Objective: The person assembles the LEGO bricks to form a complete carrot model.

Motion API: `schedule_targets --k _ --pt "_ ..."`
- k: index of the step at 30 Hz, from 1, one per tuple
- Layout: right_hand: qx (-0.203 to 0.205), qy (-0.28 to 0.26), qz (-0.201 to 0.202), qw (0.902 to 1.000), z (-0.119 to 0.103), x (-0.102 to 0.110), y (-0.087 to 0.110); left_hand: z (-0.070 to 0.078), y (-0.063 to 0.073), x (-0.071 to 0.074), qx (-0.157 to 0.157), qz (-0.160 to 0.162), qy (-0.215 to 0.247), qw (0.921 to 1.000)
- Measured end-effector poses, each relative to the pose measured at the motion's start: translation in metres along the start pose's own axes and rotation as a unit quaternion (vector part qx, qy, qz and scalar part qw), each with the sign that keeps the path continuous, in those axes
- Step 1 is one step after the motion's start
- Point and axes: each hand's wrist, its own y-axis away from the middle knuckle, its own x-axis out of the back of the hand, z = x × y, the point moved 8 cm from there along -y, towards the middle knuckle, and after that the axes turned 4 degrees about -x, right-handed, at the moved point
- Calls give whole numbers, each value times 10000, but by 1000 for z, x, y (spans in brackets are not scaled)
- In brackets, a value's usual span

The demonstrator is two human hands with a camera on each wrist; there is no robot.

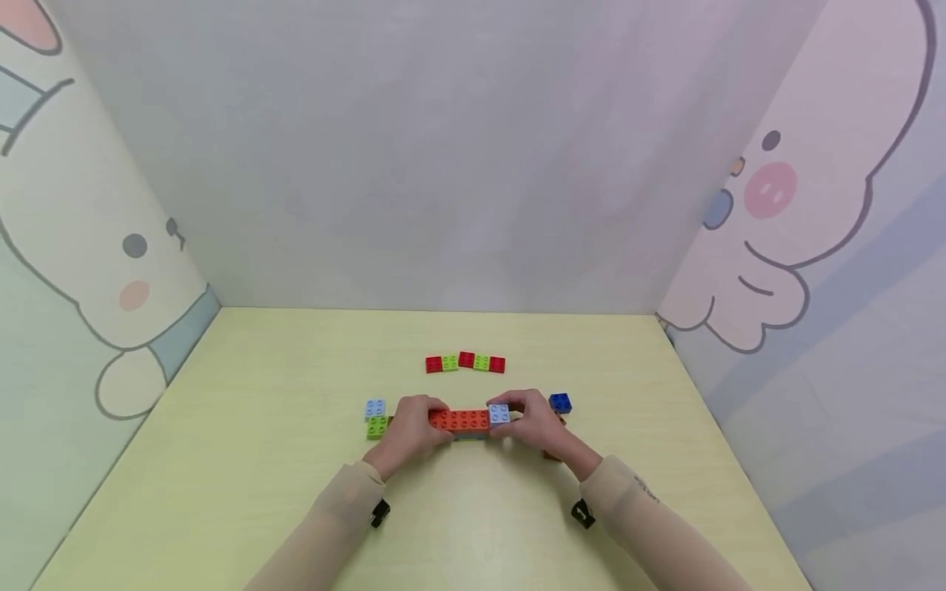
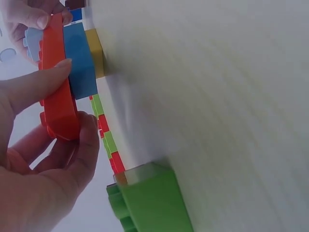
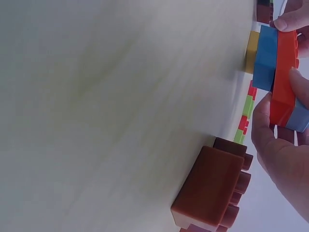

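Note:
A long orange-red toy brick (image 1: 461, 421) spans the space between both hands. My left hand (image 1: 412, 427) pinches its left end, with the thumb (image 2: 53, 79) along one side and fingertips on the other. My right hand (image 1: 534, 423) grips its right end, where a small light blue brick (image 1: 499, 414) sits on top. Beneath the long brick is a blue brick (image 2: 79, 63), and under that a yellow brick (image 3: 251, 52) at table level. In the right wrist view, the right fingertips curl round the end of the long brick.
At the back lies a row of small red and lime green bricks (image 1: 481, 362). Left of my left hand are a green brick (image 1: 377, 428) and a light blue brick (image 1: 375, 408). Near my right hand stand a dark blue brick (image 1: 560, 403) and brown bricks (image 3: 207, 186).

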Motion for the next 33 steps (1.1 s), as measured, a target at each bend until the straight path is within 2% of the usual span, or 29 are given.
schedule_targets --k 5,10,14,19,25,28,33 --pt "9 -84 -9 10000 1 0 0 4 4 2 -84 75 -31 9999" --pt "27 -7 -24 10000 -2 0 1 5 9 10 -27 157 53 9999" --pt "58 122 -20 9999 -6 -1 1 4 13 25 -16 411 248 9988" --pt "47 177 5 9998 -7 -1 2 -5 16 50 -105 880 169 9959" --pt "77 209 17 9998 -6 -1 2 -29 14 75 365 1091 -273 9930" --pt "69 208 18 9998 -6 -1 1 -44 13 84 683 1096 -484 9904" --pt "70 175 6 9998 -6 -2 1 -71 16 85 1398 851 -675 9842"
